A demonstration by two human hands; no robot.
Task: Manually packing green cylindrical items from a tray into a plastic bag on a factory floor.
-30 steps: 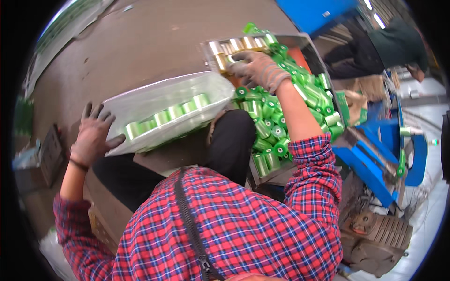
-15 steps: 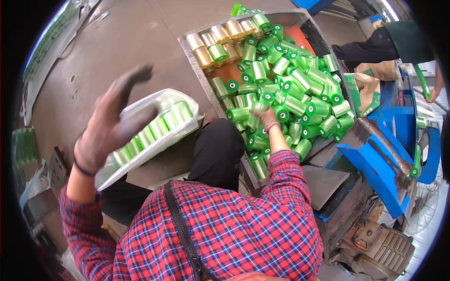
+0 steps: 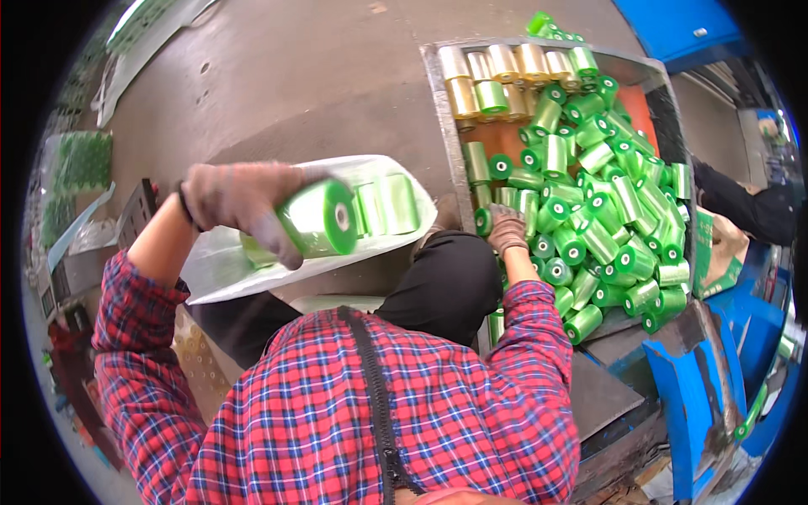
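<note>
Left hand (image 3: 244, 200) first, gloved and a little blurred: the fingers and thumb are curved around a fat green roll (image 3: 326, 220), its round end with the pale core facing right. That roll sits just above a long, see-through plastic bag (image 3: 215, 273), which lies slantwise with its wide end on the right. Look inside the bag and you find more rolls (image 3: 391, 204), pale green through the film, packed side by side along its length, part of the row hidden behind the glove.

Across the dark knee (image 3: 454, 278) we go, and the right hand (image 3: 508, 231), gloved too, is down at the near left part of a big metal bin (image 3: 667, 118). Its fingers are half curled, touching a green roll (image 3: 483, 221); whether it has a firm hold, I cannot tell. What a load in that bin! Gold rolls (image 3: 503, 65) stand stacked in the far left corner, one green roll (image 3: 491, 98) among them; green ones (image 3: 602, 240) lie heaped every which way to the right, with a patch of orange floor (image 3: 637, 109) showing. Beyond the right wall, a brown and green paper sack (image 3: 722, 252).
</note>
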